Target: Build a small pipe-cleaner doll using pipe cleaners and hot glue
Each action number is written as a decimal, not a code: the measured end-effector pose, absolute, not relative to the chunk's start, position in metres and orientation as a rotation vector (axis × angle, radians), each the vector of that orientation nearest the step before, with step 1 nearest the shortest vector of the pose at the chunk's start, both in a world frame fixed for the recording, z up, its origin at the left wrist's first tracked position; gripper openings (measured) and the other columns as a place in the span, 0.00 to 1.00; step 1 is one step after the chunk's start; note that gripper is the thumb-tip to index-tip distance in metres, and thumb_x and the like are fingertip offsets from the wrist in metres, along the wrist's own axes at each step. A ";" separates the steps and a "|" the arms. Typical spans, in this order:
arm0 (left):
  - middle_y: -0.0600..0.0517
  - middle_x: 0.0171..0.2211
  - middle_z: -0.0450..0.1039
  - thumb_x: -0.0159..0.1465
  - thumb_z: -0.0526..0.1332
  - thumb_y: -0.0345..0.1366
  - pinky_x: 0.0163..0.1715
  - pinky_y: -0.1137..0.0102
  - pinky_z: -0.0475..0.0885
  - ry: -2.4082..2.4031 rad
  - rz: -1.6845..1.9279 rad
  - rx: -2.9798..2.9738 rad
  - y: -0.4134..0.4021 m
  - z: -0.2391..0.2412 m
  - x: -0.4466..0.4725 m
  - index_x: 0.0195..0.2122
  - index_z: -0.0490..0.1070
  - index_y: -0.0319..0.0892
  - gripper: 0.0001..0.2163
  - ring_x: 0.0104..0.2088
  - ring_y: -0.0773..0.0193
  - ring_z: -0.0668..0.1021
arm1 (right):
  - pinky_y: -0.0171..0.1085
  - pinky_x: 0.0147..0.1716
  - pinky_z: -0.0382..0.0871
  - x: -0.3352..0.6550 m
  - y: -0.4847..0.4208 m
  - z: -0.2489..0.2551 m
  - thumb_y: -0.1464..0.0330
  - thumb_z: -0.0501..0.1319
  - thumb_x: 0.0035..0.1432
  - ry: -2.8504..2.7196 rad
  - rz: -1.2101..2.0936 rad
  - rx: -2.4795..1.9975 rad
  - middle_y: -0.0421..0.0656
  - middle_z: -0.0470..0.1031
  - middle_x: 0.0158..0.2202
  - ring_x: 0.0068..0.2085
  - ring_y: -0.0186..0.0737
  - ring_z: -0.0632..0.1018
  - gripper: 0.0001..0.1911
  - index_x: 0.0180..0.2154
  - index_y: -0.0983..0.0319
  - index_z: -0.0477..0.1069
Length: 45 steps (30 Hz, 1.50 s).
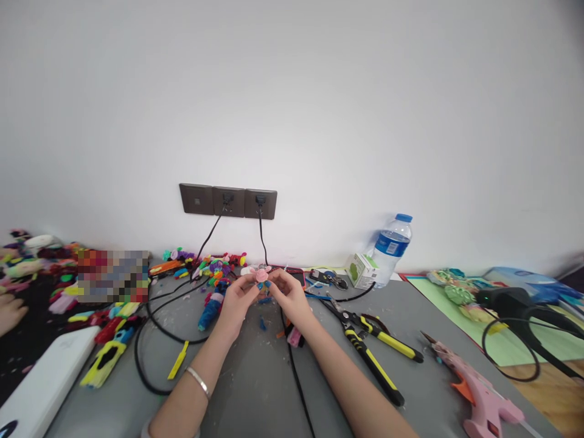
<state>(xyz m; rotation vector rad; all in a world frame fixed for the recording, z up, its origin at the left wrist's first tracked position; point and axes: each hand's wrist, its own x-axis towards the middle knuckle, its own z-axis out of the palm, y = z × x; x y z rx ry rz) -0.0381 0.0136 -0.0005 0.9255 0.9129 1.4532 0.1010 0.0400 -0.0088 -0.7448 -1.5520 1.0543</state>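
Both my hands meet over the middle of the grey table (255,389). My left hand (238,299) and my right hand (288,293) pinch a small pink craft piece (261,275) between their fingertips, held just above the tabletop. A silver bracelet (199,381) circles my left wrist. Below my hands lie a blue fuzzy roll (210,309) and a small pink bit (295,336).
Yellow-handled pliers (371,350) and a pink glue gun (474,389) lie to the right. A water bottle (392,246) and a small green-white box (361,270) stand by the wall. Black cables (150,328) run from wall sockets (228,201). Colourful craft pieces (214,264) pile at left. Another person's hand (10,311) shows at far left.
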 end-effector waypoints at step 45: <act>0.54 0.25 0.72 0.43 0.75 0.44 0.28 0.72 0.74 0.950 1.447 0.776 0.014 -0.001 -0.040 0.33 0.75 0.38 0.20 0.27 0.67 0.76 | 0.34 0.28 0.68 0.105 0.047 -0.009 0.55 0.66 0.53 -1.431 1.328 -0.708 0.38 0.71 0.27 0.26 0.33 0.72 0.15 0.32 0.61 0.70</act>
